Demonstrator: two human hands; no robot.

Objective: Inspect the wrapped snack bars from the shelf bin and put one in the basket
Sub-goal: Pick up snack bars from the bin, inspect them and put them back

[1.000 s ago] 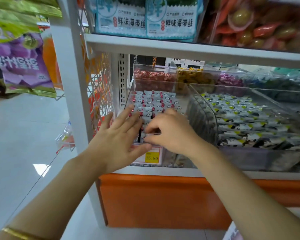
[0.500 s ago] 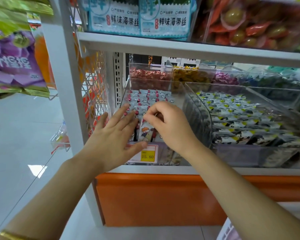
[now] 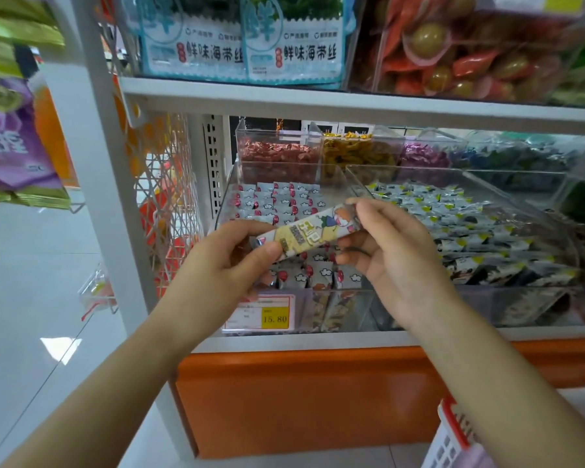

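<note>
A wrapped snack bar [image 3: 307, 233] with a yellow and white cartoon wrapper is held level above the clear shelf bin [image 3: 343, 300]. My left hand [image 3: 227, 261] pinches its left end between thumb and fingers. My right hand [image 3: 390, 255] pinches its right end with the fingertips. The bin below holds several more bars with red and white wrappers, standing in rows. The basket [image 3: 451, 437], white with a red rim, shows only at the bottom right corner.
A yellow price tag [image 3: 275, 318] reading 15.80 is on the bin front. A second clear bin [image 3: 493, 231] of dark wrapped snacks stands to the right. Candy bins sit behind. The upper shelf [image 3: 318, 101] overhangs, and a white upright post [image 3: 105, 184] stands left.
My right hand has lifted one bar out of the bin and turned it level. My left hand left the bin's contents and took hold of the bar's other end.
</note>
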